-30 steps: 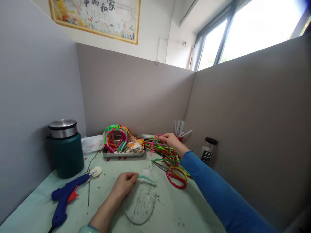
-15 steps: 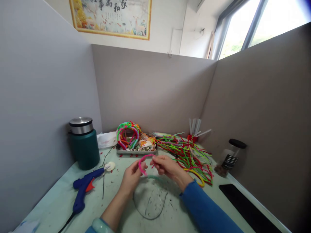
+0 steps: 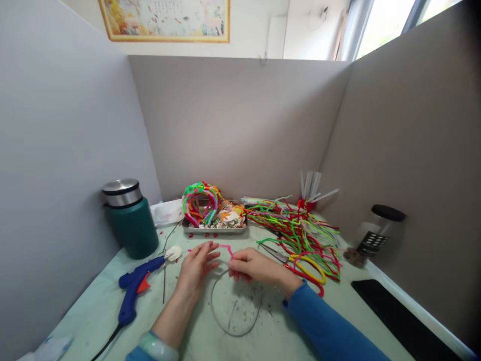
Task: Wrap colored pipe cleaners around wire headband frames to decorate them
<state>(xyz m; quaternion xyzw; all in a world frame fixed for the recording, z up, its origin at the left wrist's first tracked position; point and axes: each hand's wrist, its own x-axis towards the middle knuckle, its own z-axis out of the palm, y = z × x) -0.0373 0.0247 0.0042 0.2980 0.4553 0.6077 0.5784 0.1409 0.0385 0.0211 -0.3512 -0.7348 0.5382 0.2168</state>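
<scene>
A thin pink pipe cleaner [image 3: 226, 246] runs between my hands above the table, bent sharply near its right end. My right hand [image 3: 250, 265] pinches that end with closed fingertips. My left hand [image 3: 199, 263] is around the other part, its fingers loosely curled; a short pink tip pokes out on its far left, and the exact grip is partly hidden. Below them a thin grey headband hoop [image 3: 236, 335] lies on the table, its upper part near my right fingertips. Scissors [image 3: 307, 265] with yellow and red handles lie to the right of my right hand.
A blue glue gun [image 3: 131, 296] rests on the left beside a green thermos [image 3: 131, 223]. Behind are a metal tray [image 3: 214, 231] with colourful wrapped hoops and small pieces, and a pile of pipe cleaners [image 3: 296, 230]. A jar [image 3: 370, 238] and black strip [image 3: 394, 311] are right.
The pink pipe cleaner was curled in an arch and is now drawn out flatter, with a kink. My right hand has moved slightly lower, uncovering the scissors. The view has shifted downward.
</scene>
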